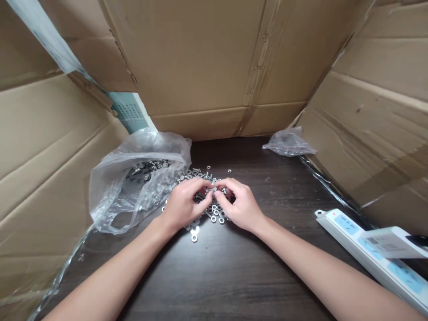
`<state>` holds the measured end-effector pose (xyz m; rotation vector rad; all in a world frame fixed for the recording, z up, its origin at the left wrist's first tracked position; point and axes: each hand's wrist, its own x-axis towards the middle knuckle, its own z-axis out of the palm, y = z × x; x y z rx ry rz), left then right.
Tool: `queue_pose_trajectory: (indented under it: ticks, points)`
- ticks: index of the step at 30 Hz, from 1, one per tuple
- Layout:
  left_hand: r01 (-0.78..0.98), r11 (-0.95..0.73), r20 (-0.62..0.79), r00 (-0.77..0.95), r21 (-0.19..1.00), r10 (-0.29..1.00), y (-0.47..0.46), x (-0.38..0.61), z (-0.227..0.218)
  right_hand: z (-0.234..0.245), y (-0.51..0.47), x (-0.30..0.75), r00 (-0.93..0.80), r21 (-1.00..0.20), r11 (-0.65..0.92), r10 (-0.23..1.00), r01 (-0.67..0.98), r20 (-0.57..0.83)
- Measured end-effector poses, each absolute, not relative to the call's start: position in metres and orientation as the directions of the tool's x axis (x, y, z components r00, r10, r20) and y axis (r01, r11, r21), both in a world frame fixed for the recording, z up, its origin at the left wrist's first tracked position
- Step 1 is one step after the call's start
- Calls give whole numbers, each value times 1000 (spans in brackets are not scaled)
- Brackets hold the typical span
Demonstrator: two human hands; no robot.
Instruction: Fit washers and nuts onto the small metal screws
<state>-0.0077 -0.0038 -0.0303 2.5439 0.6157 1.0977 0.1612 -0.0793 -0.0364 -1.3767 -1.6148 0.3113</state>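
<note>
Over a pile of loose metal hardware, my left hand [183, 200] and my right hand [241, 204] meet fingertip to fingertip. A small silver bolt [211, 190] lies crosswise between them, pinched by the thumb and fingers of both. Whether a nut or washer sits on its right end is too small to tell. More metal pieces show under my right fingers. Hex nuts [214, 219] and flat washers [194, 238] are scattered on the table just below the hands. Other bolts [197, 170] lie behind them.
An open clear plastic bag [110, 191] with more bolts inside stands at the left. A crumpled plastic bag [290, 143] lies at the back right. At the right is a white power strip [354, 243] with a plug in it. Cardboard walls [200, 58] surround the dark wooden table [214, 285].
</note>
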Motion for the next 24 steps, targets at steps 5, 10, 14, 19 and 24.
queue_pose_trajectory:
  ticks: [5, 10, 14, 19, 24]
  points:
    - [268, -855, 602, 617, 444, 506, -3, -9, -31, -39, -78, 162, 90, -697, 327, 867, 638, 489]
    - [274, -856, 592, 629, 438, 504, -3, -8, -30, -39, -77, 162, 87, -700, 331, 868, 632, 489]
    - [285, -862, 596, 630, 418, 498, -4, -8, -30, -38, -78, 161, 102, -704, 325, 865, 632, 491]
    - [281, -866, 602, 628, 414, 492, -4, -9, -29, -40, -78, 162, 102, -694, 332, 857, 638, 505]
    - [262, -865, 600, 633, 428, 489, -3, -9, -29, -41, -77, 163, 87, -683, 353, 850, 640, 520]
